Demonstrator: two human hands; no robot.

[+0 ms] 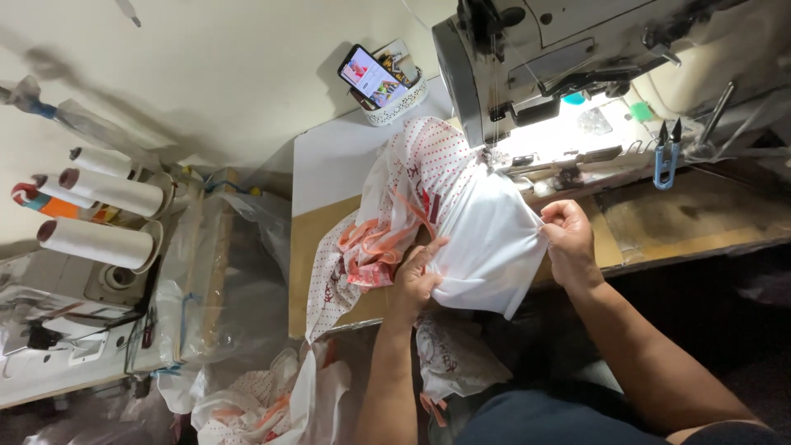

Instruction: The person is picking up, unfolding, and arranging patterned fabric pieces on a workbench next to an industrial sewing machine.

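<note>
Hands pinch white fabric edges before sewing machine.

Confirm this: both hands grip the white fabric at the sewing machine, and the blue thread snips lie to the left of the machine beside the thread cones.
Not quite. Both the left hand and right hand grip the white fabric at the sewing machine, but the blue thread snips lie to the right of the needle area, far from the thread cones, as the head view shows.

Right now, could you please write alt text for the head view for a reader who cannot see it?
A person's left hand and right hand grip a white fabric piece under the needle end of a sewing machine. Dotted fabric with orange straps lies bunched beside it on the table; thread cones stand at left.
</note>
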